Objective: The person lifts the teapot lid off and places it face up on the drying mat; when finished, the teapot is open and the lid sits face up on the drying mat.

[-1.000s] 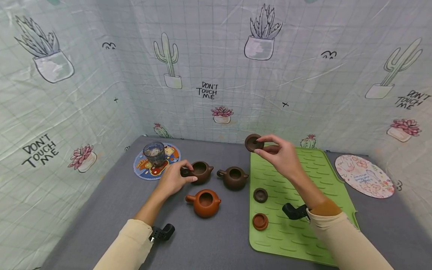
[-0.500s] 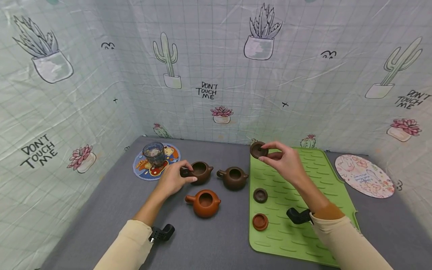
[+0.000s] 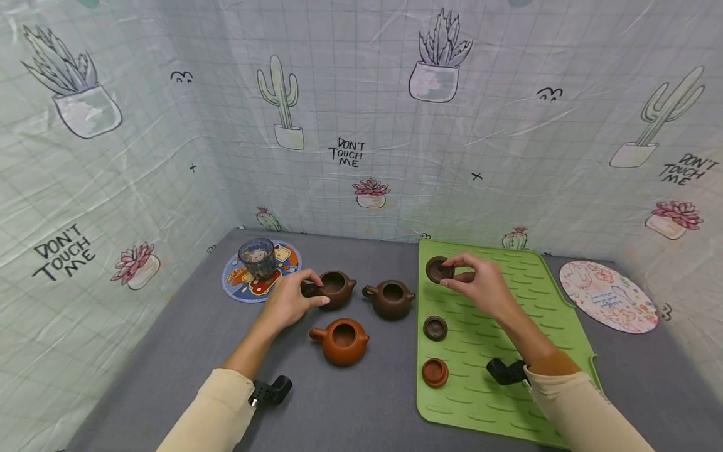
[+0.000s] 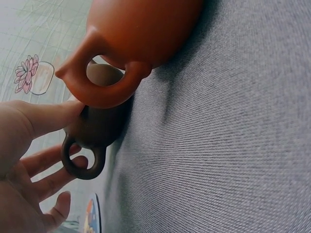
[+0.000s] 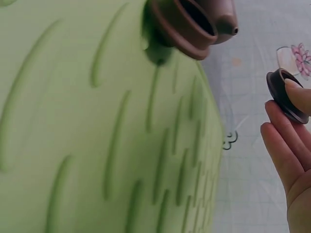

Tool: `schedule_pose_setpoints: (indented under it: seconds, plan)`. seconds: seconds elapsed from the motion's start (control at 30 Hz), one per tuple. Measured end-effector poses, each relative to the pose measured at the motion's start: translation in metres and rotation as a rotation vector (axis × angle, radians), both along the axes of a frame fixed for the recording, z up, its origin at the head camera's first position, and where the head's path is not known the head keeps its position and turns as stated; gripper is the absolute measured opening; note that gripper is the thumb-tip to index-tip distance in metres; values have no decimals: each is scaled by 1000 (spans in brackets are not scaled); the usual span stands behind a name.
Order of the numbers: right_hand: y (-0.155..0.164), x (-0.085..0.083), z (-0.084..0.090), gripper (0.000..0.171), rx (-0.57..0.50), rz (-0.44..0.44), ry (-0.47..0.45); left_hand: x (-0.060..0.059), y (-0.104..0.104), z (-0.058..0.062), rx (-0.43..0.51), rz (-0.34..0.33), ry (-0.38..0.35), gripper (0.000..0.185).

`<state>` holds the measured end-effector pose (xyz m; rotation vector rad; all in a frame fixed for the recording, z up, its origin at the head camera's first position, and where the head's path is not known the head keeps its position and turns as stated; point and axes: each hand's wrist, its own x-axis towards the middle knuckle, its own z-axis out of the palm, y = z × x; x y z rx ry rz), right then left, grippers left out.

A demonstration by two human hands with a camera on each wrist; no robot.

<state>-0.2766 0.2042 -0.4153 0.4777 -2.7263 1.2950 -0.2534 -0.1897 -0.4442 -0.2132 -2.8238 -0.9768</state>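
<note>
In the head view my left hand (image 3: 290, 301) holds the leftmost dark brown teapot (image 3: 337, 289) at its handle side, thumb in front and fingers behind. The teapot stands upright and lidless on the grey cloth. My right hand (image 3: 480, 282) pinches a dark brown teapot lid (image 3: 439, 270), hollow side up, over the far left part of the green mat (image 3: 508, 389). In the right wrist view this lid (image 5: 284, 94) is off the mat. A second dark teapot (image 3: 391, 299) and an orange-brown teapot (image 3: 342, 341) stand lidless nearby.
Along the mat's left edge lie a dark lid (image 3: 435, 328) and a reddish lid (image 3: 435, 372). A glass cup (image 3: 257, 257) stands on a round blue coaster (image 3: 233, 285) at the back left. A floral oval mat (image 3: 610, 298) lies at the right, and patterned curtains (image 3: 395, 125) surround the table.
My right hand has lowered the dark lid and brought it slightly rightward and nearer, over the green mat's far left part. My left hand has stayed at the teapot.
</note>
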Motion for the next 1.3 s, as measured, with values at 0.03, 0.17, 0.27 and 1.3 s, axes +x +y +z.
schedule_pose_setpoints:
  seconds: [0.03,0.17,0.27,1.3]
  plan:
    - [1,0,-2,30,7,0,-7,0,0,0,0,1,-1,27]
    - [3,0,-10,31,33,18,-21,0,0,0,2,0,-6,27]
    - [4,0,-16,31,42,40,-28,0,0,0,5,-3,-7,27]
    - [1,-1,-40,29,224,47,36,1,1,2,9,-1,-28,28]
